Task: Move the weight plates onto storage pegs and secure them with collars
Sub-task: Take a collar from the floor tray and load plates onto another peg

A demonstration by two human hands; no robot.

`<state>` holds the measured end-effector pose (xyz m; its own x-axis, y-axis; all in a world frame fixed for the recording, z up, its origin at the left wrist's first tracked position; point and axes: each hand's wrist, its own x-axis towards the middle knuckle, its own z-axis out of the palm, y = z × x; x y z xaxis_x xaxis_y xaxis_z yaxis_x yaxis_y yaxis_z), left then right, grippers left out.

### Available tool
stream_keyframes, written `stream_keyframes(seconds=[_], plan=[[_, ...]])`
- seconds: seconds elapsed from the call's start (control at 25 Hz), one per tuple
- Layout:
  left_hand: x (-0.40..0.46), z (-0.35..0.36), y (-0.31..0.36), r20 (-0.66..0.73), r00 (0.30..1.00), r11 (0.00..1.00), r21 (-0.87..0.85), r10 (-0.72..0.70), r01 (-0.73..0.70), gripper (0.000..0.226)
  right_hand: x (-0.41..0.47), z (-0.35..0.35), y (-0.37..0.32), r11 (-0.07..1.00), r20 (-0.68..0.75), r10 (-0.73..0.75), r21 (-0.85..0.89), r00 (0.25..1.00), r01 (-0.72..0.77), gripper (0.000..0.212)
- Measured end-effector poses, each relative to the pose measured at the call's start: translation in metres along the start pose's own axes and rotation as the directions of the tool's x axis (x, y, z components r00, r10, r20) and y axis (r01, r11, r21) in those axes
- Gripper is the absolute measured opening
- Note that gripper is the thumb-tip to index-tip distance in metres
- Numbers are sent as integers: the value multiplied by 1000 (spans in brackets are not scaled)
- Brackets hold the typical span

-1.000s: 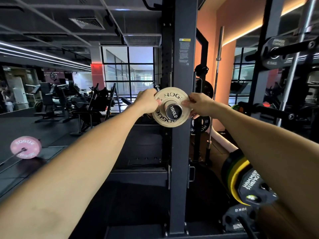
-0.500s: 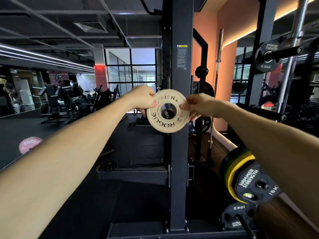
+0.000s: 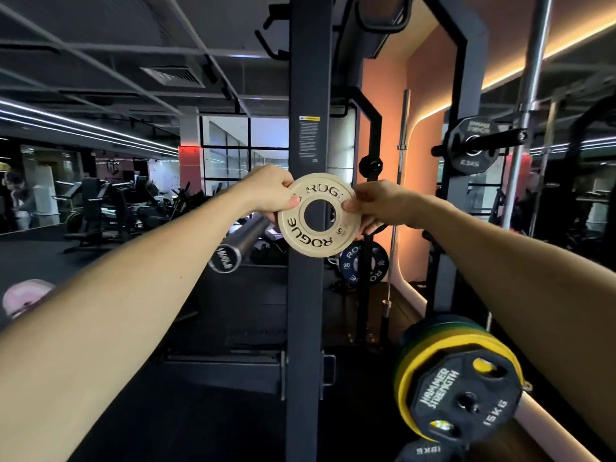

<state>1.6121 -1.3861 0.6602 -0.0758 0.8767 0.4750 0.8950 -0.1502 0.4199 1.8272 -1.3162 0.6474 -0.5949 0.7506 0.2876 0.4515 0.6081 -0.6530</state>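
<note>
A small cream ROGUE weight plate (image 3: 315,225) hangs upright in the air in front of the dark rack upright (image 3: 306,295). My left hand (image 3: 270,191) grips its left rim, and my right hand (image 3: 376,203) pinches its right rim. Its centre hole is empty and the upright shows through it. Just left and below, the bare end of a steel barbell sleeve (image 3: 230,251) points toward me. No collar is in view.
Stacked yellow, green and black Hammer Strength plates (image 3: 463,391) sit on a peg at lower right, another 2.5 kg plate (image 3: 473,145) on a high peg at right. A dark ROGUE plate (image 3: 363,265) hangs behind the upright. A pink plate (image 3: 23,295) lies far left.
The cream plate has come off the barbell sleeve that filled its hole and shifted right and toward me. The sleeve end now shows bare to its left. Both hands kept their grip.
</note>
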Motion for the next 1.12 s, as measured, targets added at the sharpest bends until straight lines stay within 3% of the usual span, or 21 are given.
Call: stream_keyframes(seconds=[0.2,0.36,0.6,0.76,1.0,1.12], plan=[[39,57,57,-19,1000,999,-34,11,-12,7,-8,-64,61,1000,-24,-3,-2,1000,2,9],[77,99,92,-11,1000,999,-31,22,-23,5,-3,-105,112,1000,-21,17,-7,1000,-17,20],[143,156,121,-21,999,998,-52,46,-47,11,23,-155,178,1000,-49,16,-24,999,-17,11],[189,189,141,-6,996,995,-51,86,-86,2,41,-191,217,998,-82,32,-59,996,-37,9],[245,243,194,48,990,991,-17,133,-132,7,43,-253,282,993,-100,85,-69,991,-92,25],[260,265,226,38,989,989,-21,144,-144,13,35,-285,308,996,-112,51,-65,992,-59,11]])
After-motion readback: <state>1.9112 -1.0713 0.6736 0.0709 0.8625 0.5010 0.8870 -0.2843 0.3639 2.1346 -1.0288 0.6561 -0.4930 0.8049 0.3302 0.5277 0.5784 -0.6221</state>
